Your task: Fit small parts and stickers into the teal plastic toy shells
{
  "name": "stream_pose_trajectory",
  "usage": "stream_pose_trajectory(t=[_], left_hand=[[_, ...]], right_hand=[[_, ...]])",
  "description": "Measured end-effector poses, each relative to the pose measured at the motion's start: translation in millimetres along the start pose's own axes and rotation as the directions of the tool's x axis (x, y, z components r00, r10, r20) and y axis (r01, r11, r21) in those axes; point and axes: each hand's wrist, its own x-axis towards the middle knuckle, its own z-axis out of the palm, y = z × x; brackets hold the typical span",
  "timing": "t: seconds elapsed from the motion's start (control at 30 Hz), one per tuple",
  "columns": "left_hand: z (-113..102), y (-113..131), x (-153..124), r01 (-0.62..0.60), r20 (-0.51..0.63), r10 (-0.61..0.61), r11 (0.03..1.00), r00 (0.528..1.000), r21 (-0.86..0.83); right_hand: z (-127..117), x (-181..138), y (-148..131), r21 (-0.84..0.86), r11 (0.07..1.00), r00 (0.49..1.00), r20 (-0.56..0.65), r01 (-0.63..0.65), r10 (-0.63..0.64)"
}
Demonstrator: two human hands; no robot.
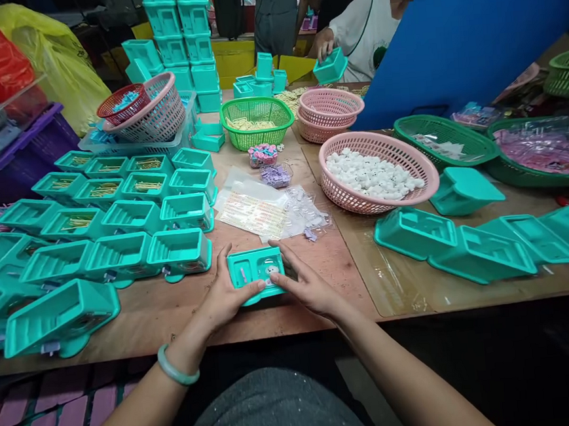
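Observation:
Between my two hands, close to the table's front edge, is a teal plastic box (248,261) with two recesses in its face. My left hand (227,289) grips its left end, thumb along the lower edge. My right hand (304,280) grips the right end, its thumb beside a small white figure (272,271) in the right recess. A small pale purple piece (243,275) shows in the left recess. Just beyond lie a printed sticker sheet (252,214) and clear plastic pieces (306,208).
Rows of teal boxes (130,215) fill the left; more teal boxes (482,250) lie right. A pink basket (329,193) holds white figures. Behind stand a green basket (259,136) and stacked pink baskets (330,107). A co-worker's hand (324,44) holds another teal box (331,67).

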Motion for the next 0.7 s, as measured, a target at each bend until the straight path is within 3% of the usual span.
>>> stream_pose_trajectory(t=[0.17, 0.23, 0.33, 0.47, 0.57, 0.7], left_hand=[[1.0, 5.5, -1.8, 0.072, 0.061, -0.065, 0.991, 0.996, -0.112], [2.1, 5.1, -3.0, 0.043, 0.035, -0.04, 0.995, 0.999, -0.09], [3.0, 3.4, -3.5, -0.007, -0.005, 0.007, 0.997, 1.0, -0.074], [0.1, 5.1, -3.2, 0.016, 0.088, -0.004, 0.99, 0.996, -0.137], [-0.1, 4.5, -7.4, -0.03, 0.113, 0.035, 0.998, 0.993, -0.051], [7.7, -3.2, -20.9, -0.125, 0.04, 0.122, 0.987, 0.992, 0.102]], right_hand=[[-2.8, -4.6, 2.7, 0.066, 0.997, 0.994, 0.104, -0.04, 0.033], [-1.8, -7.7, 3.2, 0.073, 0.996, 0.993, 0.112, -0.045, 0.037], [2.2, -9.7, 1.9, 0.061, 0.997, 0.998, 0.06, -0.039, 0.035], [5.8, -7.9, -4.0, 0.021, 0.999, 0.998, 0.037, -0.045, 0.044], [7.0, -7.4, -7.3, 0.006, 0.999, 0.998, -0.034, -0.044, 0.044], [8.5, -12.1, -1.7, -0.079, 0.996, 0.994, -0.107, -0.033, 0.025]])
